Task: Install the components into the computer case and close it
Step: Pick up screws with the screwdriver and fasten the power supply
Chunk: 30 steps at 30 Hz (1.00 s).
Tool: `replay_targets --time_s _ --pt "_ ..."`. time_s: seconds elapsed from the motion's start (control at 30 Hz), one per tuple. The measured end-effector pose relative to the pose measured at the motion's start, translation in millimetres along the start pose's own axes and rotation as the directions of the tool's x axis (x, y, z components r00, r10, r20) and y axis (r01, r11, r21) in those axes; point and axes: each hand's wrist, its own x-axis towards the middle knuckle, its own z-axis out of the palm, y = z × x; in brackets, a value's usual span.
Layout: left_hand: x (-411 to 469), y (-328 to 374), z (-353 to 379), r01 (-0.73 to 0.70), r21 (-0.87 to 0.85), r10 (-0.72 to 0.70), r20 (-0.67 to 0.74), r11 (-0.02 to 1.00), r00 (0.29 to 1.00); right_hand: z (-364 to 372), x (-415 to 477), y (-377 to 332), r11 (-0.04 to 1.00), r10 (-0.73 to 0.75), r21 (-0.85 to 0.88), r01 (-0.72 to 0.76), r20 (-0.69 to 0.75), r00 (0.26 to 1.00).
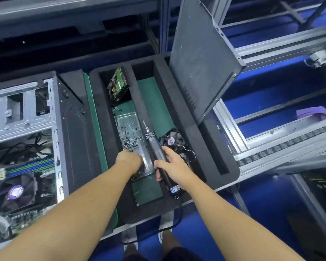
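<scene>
My right hand (172, 164) is wrapped round the electric screwdriver (154, 144), its tip over the middle of the foam tray (205, 140), and my left hand (129, 160) dips into the clear box (128, 127) of screws (129, 142) near the tray's front edge; I cannot tell if its fingers pinch one. I think I should pick just one screw and keep the tool's tip away from my fingers. The open computer case (70, 129) lies just past the tray's left edge.

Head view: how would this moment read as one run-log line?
right hand: holds electric screwdriver | left hand: at clear screw box, grip unclear | computer case: open | side panel: off, propped upright
</scene>
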Motion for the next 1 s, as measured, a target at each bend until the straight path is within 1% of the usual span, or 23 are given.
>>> replay_targets --time_s 0.1,0.2,0.27,0.33,0.4,0.5,0.53,0.6,0.73,0.9,1.0 --pt "-4.0 -6.5 -2.8 -0.004 -0.165 -0.004 -0.046 0.986 0.999 -1.3 -0.5 -0.1 1.000 0.013 -0.005 -0.013 -0.001 1.000" --pt "-3.2 -14.7 -9.3 -0.055 -0.330 0.023 -0.100 0.942 0.995 -0.8 -2.7 -3.0 0.999 -0.027 0.021 0.026 0.019 0.999" --pt "-1.8 -22.1 -15.4 -0.067 -0.395 0.018 -0.126 0.916 0.992 -0.7 -2.7 -2.8 0.998 -0.024 0.050 0.024 0.018 1.000" --pt "-1.2 -29.4 -20.9 -0.046 -0.335 0.001 -0.134 0.941 0.991 -1.3 -1.5 -1.9 0.997 -0.016 0.070 0.015 0.018 1.000" --pt "-2.1 -33.5 -24.2 -0.056 -0.190 0.040 -0.089 0.980 0.995 -1.7 -1.0 -1.1 0.996 -0.019 0.089 0.017 0.026 0.999" --pt "-4.2 -28.0 -23.0 -0.153 -0.035 0.155 0.064 0.988 0.986 -1.7 -1.4 -0.7 0.992 -0.051 0.115 0.045 0.052 0.997" --pt "-4.6 -24.0 -20.7 -0.179 -0.004 0.179 0.096 0.984 0.979 -1.8 -1.5 -0.3 0.992 -0.056 0.120 0.048 0.057 0.997" --pt "-5.0 -15.5 -15.0 -0.203 0.018 0.200 0.108 0.979 0.974 -2.4 -1.4 0.9 0.991 -0.060 0.125 0.052 0.059 0.996" --pt "-3.7 -9.1 -7.2 -0.178 -0.047 0.181 0.089 0.983 0.979 -2.5 -1.8 1.1 0.992 -0.068 0.110 0.063 0.047 0.997" --pt "-3.0 -21.8 -16.1 -0.129 -0.298 0.119 -0.054 0.946 0.991 -1.8 -2.5 -0.8 0.990 -0.073 0.126 0.064 0.066 0.995" --pt "-2.7 -23.3 -17.3 -0.115 -0.337 0.095 -0.075 0.934 0.993 -1.9 -3.8 -2.2 0.990 -0.072 0.125 0.064 0.061 0.996"
